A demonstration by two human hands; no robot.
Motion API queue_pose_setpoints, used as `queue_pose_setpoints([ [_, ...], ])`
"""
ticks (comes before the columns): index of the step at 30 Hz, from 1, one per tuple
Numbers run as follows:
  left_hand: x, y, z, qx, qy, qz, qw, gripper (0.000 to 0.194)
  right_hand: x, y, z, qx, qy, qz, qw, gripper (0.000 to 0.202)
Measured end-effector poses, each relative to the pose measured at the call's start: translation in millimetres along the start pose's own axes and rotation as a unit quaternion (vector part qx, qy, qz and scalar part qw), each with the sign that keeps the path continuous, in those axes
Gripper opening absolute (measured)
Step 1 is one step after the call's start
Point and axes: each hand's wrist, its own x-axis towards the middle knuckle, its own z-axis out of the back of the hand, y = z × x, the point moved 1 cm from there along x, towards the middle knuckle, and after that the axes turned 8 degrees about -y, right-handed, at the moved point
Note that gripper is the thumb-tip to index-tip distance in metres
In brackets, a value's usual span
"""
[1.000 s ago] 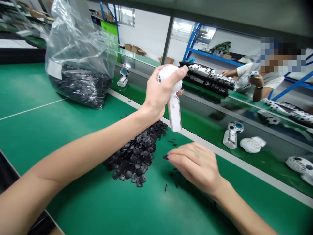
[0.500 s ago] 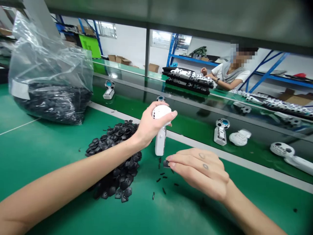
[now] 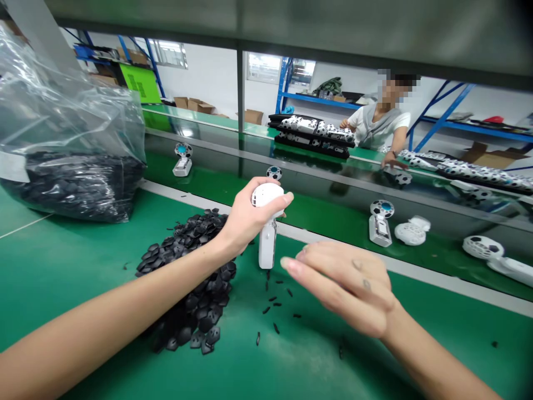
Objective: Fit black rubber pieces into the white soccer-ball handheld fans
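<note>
My left hand (image 3: 245, 214) is closed around the round head of a white handheld fan (image 3: 267, 244), whose handle points down toward the bench. The smooth back of the head faces up under my thumb. To the right of the handle, apart from it, is my right hand (image 3: 345, 283), with its fingers bent and held close together. Whatever lies between its fingertips is hidden from me. A heap of black pentagon-shaped pieces (image 3: 195, 300) lies under and beside my left forearm. Several small black slivers (image 3: 277, 328) are scattered on the green bench below the fan.
A clear plastic bag (image 3: 83, 189) of black pieces stands at the left. Along the green conveyor (image 3: 325, 214) sit several football-patterned fans (image 3: 380, 222). Across it, a person (image 3: 378, 125) reaches to a fan, near stacked black trays (image 3: 312, 144).
The black piece at my right fingertips no longer shows, and that hand's fingers have shifted. My left hand still grips the fan. The person opposite has extended an arm to the conveyor.
</note>
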Motion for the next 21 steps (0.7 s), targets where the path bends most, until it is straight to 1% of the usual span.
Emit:
queue_pose_setpoints([
  [3,5,-6,5.5,0.056,0.018,-0.022,0.998,0.045,-3,-5,-6,-0.04,-0.036,-0.067,0.996,0.026],
  [7,11,-11,11.4,0.09,0.035,-0.038,0.995,0.041,0,-8,-5,0.008,-0.063,-0.18,0.982,0.026],
  [9,14,-12,13.4,0.105,0.049,-0.049,0.992,0.039,3,-7,-4,0.051,-0.089,-0.277,0.955,0.021],
  [11,18,-14,15.7,0.142,0.063,-0.082,0.984,0.037,5,-7,-6,0.102,-0.113,-0.385,0.91,0.013],
  [12,19,-15,17.0,0.167,0.07,-0.106,0.978,0.037,5,-8,-7,0.125,-0.126,-0.423,0.888,0.011],
  [13,20,-17,18.4,0.193,0.075,-0.13,0.97,0.037,5,-8,-8,0.144,-0.14,-0.444,0.873,0.01],
  [14,21,-17,19.8,0.213,0.078,-0.151,0.962,0.037,4,-9,-9,0.153,-0.153,-0.443,0.87,0.011],
  [15,22,-18,21.0,0.224,0.078,-0.164,0.957,0.037,3,-10,-8,0.15,-0.163,-0.421,0.88,0.013],
  [17,23,-18,22.5,0.223,0.074,-0.17,0.957,0.037,2,-10,-5,0.112,-0.163,-0.33,0.923,0.018],
  [19,23,-18,22.4,0.217,0.071,-0.165,0.959,0.037,1,-9,2,0.054,-0.135,-0.223,0.964,0.021],
  [21,21,-18,20.9,0.223,0.071,-0.17,0.957,0.037,2,-7,9,0.001,-0.103,-0.146,0.984,0.023],
])
